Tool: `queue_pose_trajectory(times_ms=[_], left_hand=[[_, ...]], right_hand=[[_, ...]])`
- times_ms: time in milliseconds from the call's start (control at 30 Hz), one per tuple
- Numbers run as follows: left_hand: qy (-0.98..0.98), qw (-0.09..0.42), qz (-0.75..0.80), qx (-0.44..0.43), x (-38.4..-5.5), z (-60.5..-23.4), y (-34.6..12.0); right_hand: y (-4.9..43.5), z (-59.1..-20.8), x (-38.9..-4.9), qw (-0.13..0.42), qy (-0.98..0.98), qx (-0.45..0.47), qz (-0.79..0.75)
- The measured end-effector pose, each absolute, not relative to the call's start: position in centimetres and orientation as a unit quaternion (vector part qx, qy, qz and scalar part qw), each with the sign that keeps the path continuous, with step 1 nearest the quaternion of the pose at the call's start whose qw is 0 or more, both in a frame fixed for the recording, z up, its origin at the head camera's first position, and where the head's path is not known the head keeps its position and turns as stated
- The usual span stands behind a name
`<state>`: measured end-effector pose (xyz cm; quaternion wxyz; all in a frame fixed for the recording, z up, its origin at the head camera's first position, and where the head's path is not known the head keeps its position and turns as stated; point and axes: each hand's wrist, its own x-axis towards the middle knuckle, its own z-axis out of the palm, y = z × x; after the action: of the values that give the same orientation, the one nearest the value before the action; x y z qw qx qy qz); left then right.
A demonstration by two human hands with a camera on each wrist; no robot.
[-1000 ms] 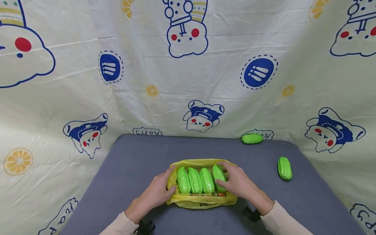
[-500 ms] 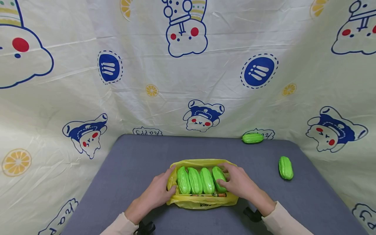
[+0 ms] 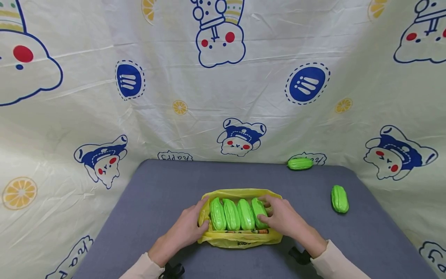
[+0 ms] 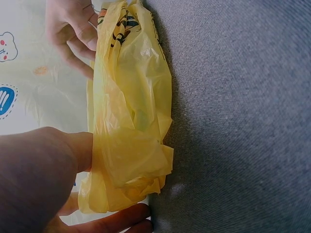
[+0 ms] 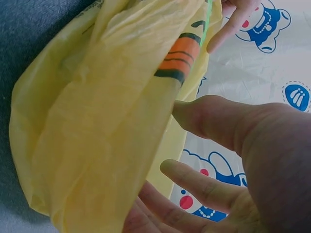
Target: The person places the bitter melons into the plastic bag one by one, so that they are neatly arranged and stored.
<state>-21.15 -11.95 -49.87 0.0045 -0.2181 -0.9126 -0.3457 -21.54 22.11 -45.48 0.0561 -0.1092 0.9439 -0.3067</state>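
Observation:
A yellow plastic bag (image 3: pixel 240 243) lies with its mouth spread wide in the middle of the table. Inside, ridged bright green bitter melons (image 3: pixel 232 214) line up side by side. My left hand (image 3: pixel 189 221) grips the bag's left end, thumb at the near rim and fingers round the outside, as the left wrist view also shows. At the other end, my right hand (image 3: pixel 283 217) reaches into the mouth, thumb and fingers curved round the rightmost bitter melon (image 3: pixel 258 211). The bag's wall (image 5: pixel 97 126) hides that melon and some fingertips in the right wrist view.
One loose bitter melon (image 3: pixel 300 163) lies at the table's back edge, another (image 3: pixel 339 198) near the right edge. A grey cloth covers the table (image 3: pixel 167 180). Behind it hangs a pale printed curtain (image 3: pixel 209 89).
The rightmost bitter melon in the bag has shifted very slightly left and toward me, along with the right fingertips. The left hand stays in place on the bag.

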Motion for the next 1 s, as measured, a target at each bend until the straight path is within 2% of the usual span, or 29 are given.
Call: queue_pose_trajectory(times_ms=[300, 1000], left_hand=[[-0.915, 0.006, -0.341, -0.214, -21.3, -50.2, -11.9], [-0.915, 0.002, -0.342, -0.216, -21.3, -49.9, -12.0]], right_hand=[[22.4, -45.4, -21.7, 0.048, 0.947, -0.102, -0.300], [24.3, -44.4, -21.4, -0.038, 0.946, -0.094, -0.308]])
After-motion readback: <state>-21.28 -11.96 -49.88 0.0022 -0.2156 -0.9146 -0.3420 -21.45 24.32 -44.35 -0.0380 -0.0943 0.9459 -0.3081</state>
